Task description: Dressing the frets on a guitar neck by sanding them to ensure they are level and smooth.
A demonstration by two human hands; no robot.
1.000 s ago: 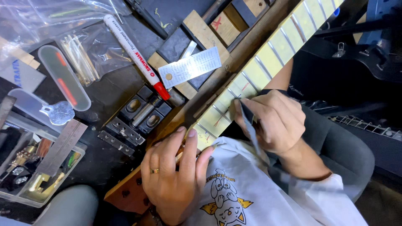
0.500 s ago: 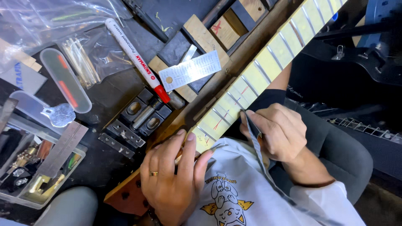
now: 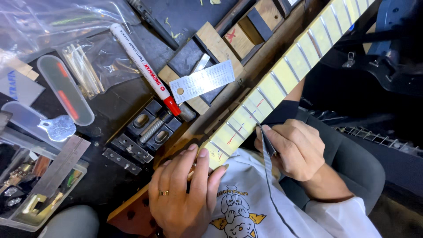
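Note:
A guitar neck with a pale fretboard (image 3: pixel 282 83) and metal frets runs diagonally from the top right to the bottom centre. Red pen marks show on its lower frets. My left hand (image 3: pixel 185 194), with a ring on one finger, rests on the neck's lower end, fingers laid across the fretboard near the brown wooden end (image 3: pixel 128 213). My right hand (image 3: pixel 295 150) sits beside the fretboard's edge and pinches a thin grey strip (image 3: pixel 267 150) that hangs down over my white shirt.
A red-tipped white marker (image 3: pixel 143 66), a small metal gauge card (image 3: pixel 202 81), wooden blocks (image 3: pixel 220 44), black metal hardware (image 3: pixel 147 130), a steel ruler (image 3: pixel 59 165), plastic bags and a clear parts tray (image 3: pixel 26 207) crowd the dark bench to the left. A dark frame stands at the right.
My right hand has slid with the grey strip from over the fretboard down to its edge. My left hand has stayed on the neck, shifting only slightly.

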